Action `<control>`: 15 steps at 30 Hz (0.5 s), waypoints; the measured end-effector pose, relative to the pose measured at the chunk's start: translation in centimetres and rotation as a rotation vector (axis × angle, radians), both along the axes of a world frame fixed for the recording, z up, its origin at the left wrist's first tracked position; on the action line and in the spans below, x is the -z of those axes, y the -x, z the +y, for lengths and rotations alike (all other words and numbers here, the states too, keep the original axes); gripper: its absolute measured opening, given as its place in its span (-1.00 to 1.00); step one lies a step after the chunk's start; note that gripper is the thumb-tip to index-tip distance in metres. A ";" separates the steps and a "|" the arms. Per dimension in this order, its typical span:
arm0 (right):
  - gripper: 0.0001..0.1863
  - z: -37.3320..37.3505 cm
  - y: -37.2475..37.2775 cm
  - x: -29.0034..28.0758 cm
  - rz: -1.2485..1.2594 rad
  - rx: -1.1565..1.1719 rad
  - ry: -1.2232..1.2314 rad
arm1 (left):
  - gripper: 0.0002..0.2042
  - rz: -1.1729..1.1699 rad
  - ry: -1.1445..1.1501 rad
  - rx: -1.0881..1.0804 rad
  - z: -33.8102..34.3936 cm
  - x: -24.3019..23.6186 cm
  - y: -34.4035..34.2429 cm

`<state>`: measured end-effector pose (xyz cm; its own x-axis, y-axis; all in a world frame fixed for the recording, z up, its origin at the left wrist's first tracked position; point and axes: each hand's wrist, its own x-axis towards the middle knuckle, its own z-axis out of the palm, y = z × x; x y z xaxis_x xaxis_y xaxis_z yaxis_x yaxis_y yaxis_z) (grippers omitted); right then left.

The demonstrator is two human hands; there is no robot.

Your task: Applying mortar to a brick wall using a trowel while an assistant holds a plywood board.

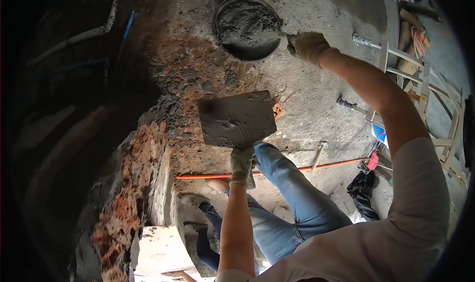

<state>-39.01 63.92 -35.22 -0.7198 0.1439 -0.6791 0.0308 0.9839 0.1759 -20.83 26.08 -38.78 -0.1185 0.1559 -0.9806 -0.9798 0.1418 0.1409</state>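
My gloved right hand (309,48) is closed round the handle of a trowel (269,35), its arm stretched forward. The trowel's blade reaches into a round bucket (216,27) of wet grey mortar (247,18), and part of the blade blends with the mortar. Nearer to me, my gloved left hand (241,165) grips a flat mortar board (237,118) at its near edge; the handle itself is mostly hidden by the fingers. The board's dark top is smeared with thin mortar and a few small lumps, mostly toward the near side.
A broken brick chunk (278,111) lies right of the board. Toward my knees are an orange strip (331,167) and a hammer-like tool (319,155). A metal frame (418,79) and a black bag (362,195) lie right. Left stands rough brickwork (133,198); another person's leg (205,242) shows nearby.
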 end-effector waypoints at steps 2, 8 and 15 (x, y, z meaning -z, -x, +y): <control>-0.69 0.1 4.6 3.5 -0.017 -0.129 -0.024 | -0.88 0.019 0.014 0.088 0.7 4.8 2.6; -0.72 -0.9 5.4 15.5 -0.225 -0.226 -0.058 | -0.87 0.256 -0.015 0.245 2.4 14.4 5.5; -0.79 -2.7 2.2 16.4 -0.444 0.881 0.507 | -0.53 0.239 0.086 0.750 0.6 15.8 5.6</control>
<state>-41.19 61.23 -51.64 -0.1808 0.1180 -0.9764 0.7890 0.6101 -0.0723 -26.46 26.70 -54.63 -0.2212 0.2020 -0.9541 -0.5633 0.7722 0.2941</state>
